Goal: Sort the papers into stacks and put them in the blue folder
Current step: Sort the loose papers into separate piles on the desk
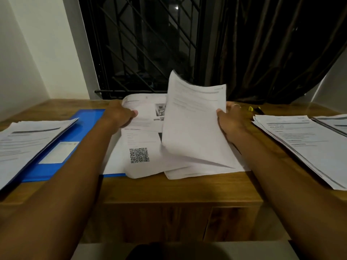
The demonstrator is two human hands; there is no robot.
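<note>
A loose pile of white papers [142,139] lies in the middle of the wooden table, one sheet showing a QR code. My left hand [118,114] holds the pile's far left edge, thumb on top of the sheet. My right hand [230,119] grips a bundle of sheets [195,119] by its right edge and holds it tilted up off the pile. The blue folder [62,147] lies shut to the left, partly under the pile. One sorted stack [26,141] rests across the folder's left side. Another stack [304,143] lies at the right.
A further stack [336,122] sits at the far right edge. Yellow and black pens [254,109] lie behind my right hand. A barred window and a dark curtain stand just past the table's far edge. The table's front edge [169,199] is near me.
</note>
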